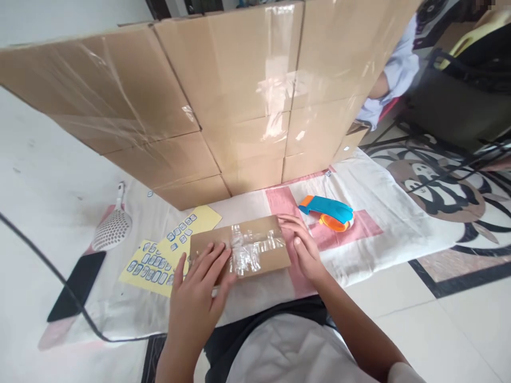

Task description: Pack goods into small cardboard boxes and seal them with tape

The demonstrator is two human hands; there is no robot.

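- Left hand (197, 290) lies flat, fingers spread, on the cardboard piece (239, 250); right hand (301, 244), released, steadies its right edge.
- Crinkled clear tape (249, 250) may wrinkle further if the cardboard slides on the cloth (375, 213).

Two hands (199, 298) (303, 247) — two yellow sheets (187, 226) (147, 266)

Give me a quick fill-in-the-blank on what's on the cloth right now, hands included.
1. Both hands press on a small flat piece of ____ with crumpled clear tape across its middle.
2. The tape dispenser lying beyond the right hand is blue and ____.
3. The sticker sheets beside the left hand are ____ in colour.
4. The black phone lies to the ____ of the left hand.

Missing words: cardboard; orange; yellow; left
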